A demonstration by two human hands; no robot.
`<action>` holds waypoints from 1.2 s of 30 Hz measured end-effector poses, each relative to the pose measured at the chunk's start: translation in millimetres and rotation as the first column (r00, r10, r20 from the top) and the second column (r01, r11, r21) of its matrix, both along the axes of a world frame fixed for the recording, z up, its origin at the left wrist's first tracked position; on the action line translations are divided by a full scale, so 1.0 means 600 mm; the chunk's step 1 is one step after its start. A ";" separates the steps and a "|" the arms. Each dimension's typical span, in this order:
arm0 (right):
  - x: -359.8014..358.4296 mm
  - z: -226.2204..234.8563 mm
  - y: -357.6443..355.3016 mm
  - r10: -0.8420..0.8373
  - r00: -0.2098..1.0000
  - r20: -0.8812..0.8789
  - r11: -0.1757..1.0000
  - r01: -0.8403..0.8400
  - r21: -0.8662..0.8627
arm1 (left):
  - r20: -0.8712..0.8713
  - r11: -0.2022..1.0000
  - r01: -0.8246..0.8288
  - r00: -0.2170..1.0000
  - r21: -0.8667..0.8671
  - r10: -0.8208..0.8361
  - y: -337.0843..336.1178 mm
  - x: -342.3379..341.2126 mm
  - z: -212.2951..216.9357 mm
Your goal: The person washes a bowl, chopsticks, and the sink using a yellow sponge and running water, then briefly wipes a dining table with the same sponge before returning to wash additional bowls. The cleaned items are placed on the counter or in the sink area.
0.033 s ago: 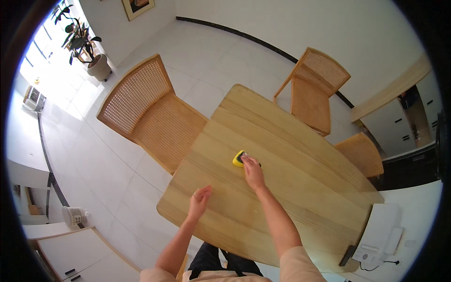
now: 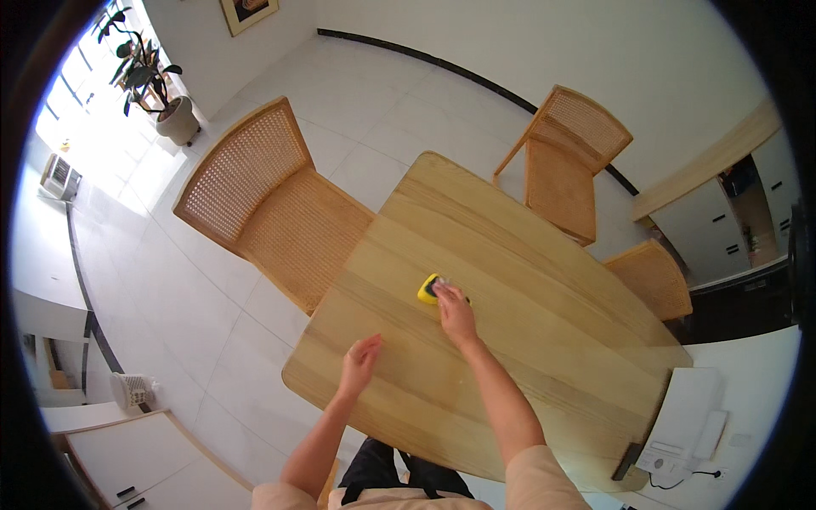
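No pkgs, labels, signs, screens visible.

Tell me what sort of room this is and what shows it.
Most likely a home dining room: a large wooden table with woven cane chairs round it, a pale tiled floor and a potted plant by a bright window. The right hand rests on a yellow sponge; the left hand lies flat on the tabletop.

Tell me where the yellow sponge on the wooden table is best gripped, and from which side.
Probably across its two long edges from above: the yellow sponge lies flat on the wooden table, with the right hand already on its near end.
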State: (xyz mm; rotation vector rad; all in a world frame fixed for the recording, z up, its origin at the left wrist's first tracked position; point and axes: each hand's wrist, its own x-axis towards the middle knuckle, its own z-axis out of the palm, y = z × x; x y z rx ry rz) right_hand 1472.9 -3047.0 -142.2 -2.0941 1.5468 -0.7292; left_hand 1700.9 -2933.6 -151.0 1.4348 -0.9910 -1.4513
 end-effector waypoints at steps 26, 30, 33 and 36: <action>-0.043 0.039 0.136 -0.658 0.262 0.706 0.536 -0.495 0.683 | -0.206 0.985 0.137 0.972 0.100 -0.115 -0.022 -0.060 0.092; -0.032 0.028 0.168 -0.617 0.410 0.671 0.450 -0.516 0.729 | -0.183 0.932 0.298 0.947 0.205 -0.263 -0.024 -0.071 0.097; -0.018 0.048 0.194 -0.643 0.411 0.646 0.400 -0.540 0.741 | -0.123 0.911 0.337 0.941 0.236 -0.316 -0.010 -0.060 0.087; -0.017 0.049 0.208 -0.390 0.610 0.690 0.542 -0.454 0.707 | -0.043 0.926 0.326 0.945 0.190 -0.324 0.012 -0.061 0.069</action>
